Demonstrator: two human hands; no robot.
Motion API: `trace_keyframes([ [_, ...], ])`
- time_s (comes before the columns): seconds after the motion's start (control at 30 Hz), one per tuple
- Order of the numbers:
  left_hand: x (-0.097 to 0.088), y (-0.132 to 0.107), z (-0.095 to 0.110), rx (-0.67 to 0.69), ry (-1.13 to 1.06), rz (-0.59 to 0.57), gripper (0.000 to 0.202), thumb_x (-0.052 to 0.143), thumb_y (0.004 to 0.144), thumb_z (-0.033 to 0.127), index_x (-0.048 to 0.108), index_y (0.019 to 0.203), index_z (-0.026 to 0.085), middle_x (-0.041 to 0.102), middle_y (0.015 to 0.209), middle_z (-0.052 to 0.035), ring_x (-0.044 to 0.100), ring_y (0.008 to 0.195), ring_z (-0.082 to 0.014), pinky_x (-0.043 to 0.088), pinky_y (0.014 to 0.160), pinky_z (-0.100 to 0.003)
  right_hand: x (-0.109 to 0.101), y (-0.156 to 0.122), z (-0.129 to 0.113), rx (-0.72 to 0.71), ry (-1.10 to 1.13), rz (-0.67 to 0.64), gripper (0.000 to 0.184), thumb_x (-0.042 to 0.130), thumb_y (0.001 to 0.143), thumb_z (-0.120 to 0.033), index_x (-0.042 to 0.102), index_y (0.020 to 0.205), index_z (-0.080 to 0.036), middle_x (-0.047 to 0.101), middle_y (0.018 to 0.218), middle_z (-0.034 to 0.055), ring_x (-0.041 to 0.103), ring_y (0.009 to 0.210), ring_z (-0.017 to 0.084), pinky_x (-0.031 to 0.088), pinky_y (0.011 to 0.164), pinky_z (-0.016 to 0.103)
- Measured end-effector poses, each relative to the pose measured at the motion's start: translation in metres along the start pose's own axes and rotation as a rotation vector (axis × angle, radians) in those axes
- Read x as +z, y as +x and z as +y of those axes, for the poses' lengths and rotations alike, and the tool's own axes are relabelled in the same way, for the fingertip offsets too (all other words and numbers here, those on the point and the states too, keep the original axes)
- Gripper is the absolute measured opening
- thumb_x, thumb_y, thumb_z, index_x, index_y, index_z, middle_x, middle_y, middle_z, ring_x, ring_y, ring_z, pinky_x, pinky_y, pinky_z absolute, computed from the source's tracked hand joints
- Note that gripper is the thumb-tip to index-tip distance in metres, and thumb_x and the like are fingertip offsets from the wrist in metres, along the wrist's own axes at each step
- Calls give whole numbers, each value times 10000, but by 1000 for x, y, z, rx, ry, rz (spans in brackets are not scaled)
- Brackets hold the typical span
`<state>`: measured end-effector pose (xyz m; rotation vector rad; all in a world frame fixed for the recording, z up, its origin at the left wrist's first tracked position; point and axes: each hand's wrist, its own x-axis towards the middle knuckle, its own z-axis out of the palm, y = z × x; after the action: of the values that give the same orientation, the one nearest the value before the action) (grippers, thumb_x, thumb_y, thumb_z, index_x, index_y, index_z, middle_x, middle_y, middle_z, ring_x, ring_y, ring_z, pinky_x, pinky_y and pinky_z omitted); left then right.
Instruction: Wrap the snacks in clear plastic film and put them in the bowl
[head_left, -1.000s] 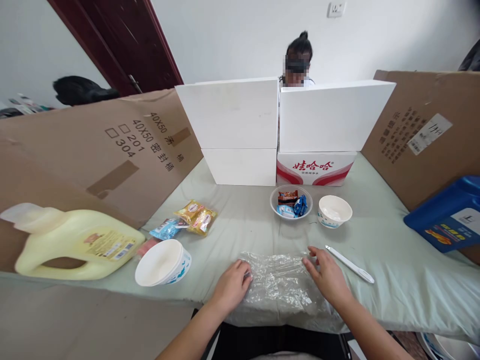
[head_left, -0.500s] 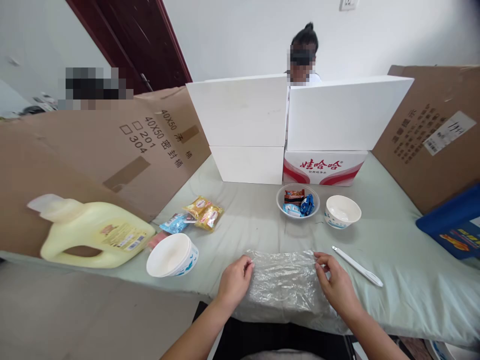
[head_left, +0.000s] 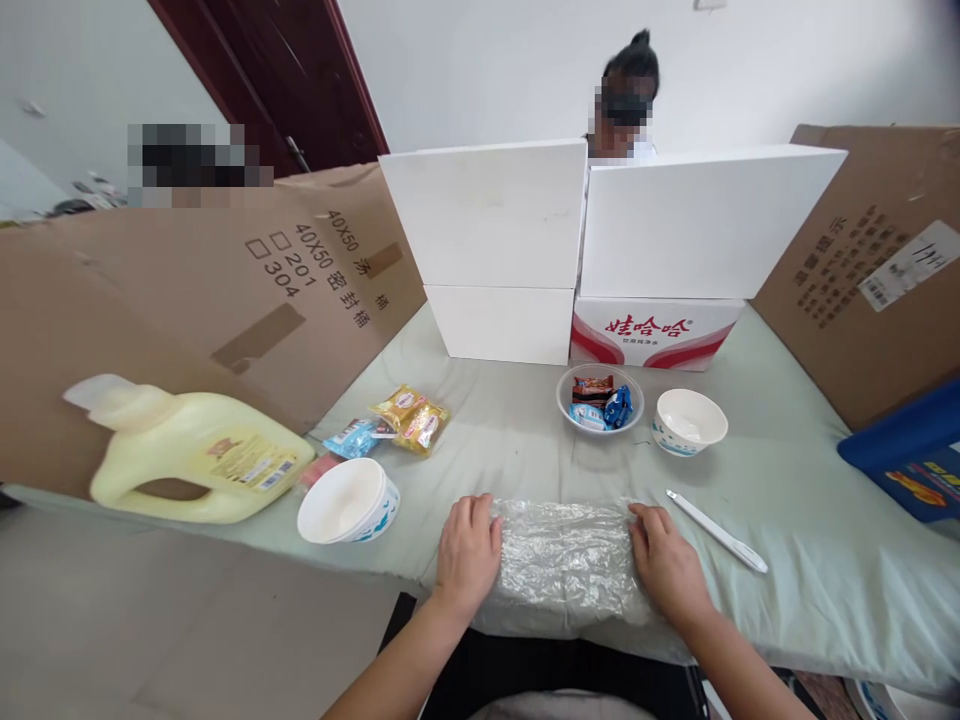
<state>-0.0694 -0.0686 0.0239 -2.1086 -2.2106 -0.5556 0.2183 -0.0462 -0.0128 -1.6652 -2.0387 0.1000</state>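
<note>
A clear, crinkled plastic bag (head_left: 566,560) lies flat at the table's front edge, its near part reaching down over the edge. My left hand (head_left: 469,555) rests along its left side, fingers stretched forward and lying flat. On the opposite side, my right hand (head_left: 667,560) has its fingers bent, with thumb and forefinger closed on the bag's far right corner. Just beyond that hand lies a white peeler-like tool (head_left: 716,530). White paper bowls (head_left: 349,500), one in another, stand left of my left hand.
Snack packets (head_left: 412,420) lie behind the stacked bowls. A clear bowl (head_left: 600,400) of wrapped snacks stands beside a paper bowl (head_left: 688,422). A yellow jug (head_left: 202,455) and blue container (head_left: 907,455) flank the table. White boxes (head_left: 495,220) and cardboard (head_left: 322,300) form walls; two people are behind them.
My left hand has gone from pinching the bag's corner to lying flatter with fingers extended along its side. My right hand stays at its corner. The view has shifted slightly.
</note>
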Motion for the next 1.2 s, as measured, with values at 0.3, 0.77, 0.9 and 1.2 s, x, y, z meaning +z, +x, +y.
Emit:
trace_keyframes([
  [0.3,20,-9,35,633,-125,-341,708,613,851,493,307,1467,327,265,1559,-62,172,1431,-377,197,1108,-639,-10,12,13,-25,-11,71,300,335,951,-230,586,1111,-195,652,1045,86,663,848,209,530,645,319],
  [0.77,27,0,9,554,-37,-360,750,546,869,578,222,1501,334,155,1591,-71,123,1452,-347,131,1135,-599,-3,-4,-16,-522,-90,-238,676,510,890,-513,335,1467,-206,416,1476,115,336,1376,289,259,1110,524],
  [0.9,19,22,-38,316,66,-263,660,520,892,527,358,1466,245,243,1559,-137,169,1432,-393,149,1102,-648,-3,-12,10,-363,-189,-163,698,493,895,-495,284,1489,-194,354,1511,119,257,1412,314,226,1104,577],
  [1.2,-4,-21,-13,742,-303,-309,394,639,826,366,593,1188,219,607,1239,-96,500,1225,-295,381,1075,-477,-36,-36,11,-431,-33,-374,872,668,763,-482,260,1500,-257,278,1549,93,211,1429,326,226,1140,543],
])
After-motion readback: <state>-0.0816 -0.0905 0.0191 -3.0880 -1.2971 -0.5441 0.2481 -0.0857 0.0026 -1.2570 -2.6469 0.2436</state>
